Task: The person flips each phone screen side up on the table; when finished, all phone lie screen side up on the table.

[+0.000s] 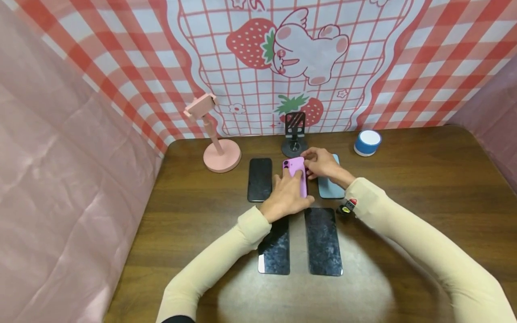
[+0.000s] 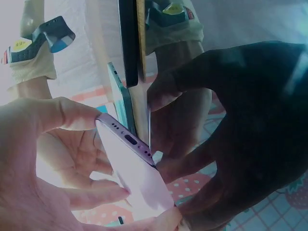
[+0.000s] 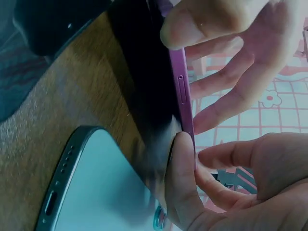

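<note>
A purple phone [image 1: 296,164] lies back up in the middle of the table, its camera corner showing. Over its back my left hand [image 1: 286,195] spreads its fingers, with the thumb at one lower corner; the left wrist view shows the bottom edge with its port. At the upper corner my right hand [image 1: 322,162] pinches the phone between thumb and fingers. In the right wrist view the purple side edge [image 3: 181,84] is tilted up from the table. A light blue phone [image 1: 331,189] lies under the right wrist, partly hidden.
One black phone [image 1: 260,180] lies to the left; two larger dark phones [image 1: 276,251] [image 1: 324,242] lie in front. Behind stand a black folding phone stand [image 1: 295,134] and a pink phone stand [image 1: 221,155]. A blue-and-white round object [image 1: 367,144] sits at the back right.
</note>
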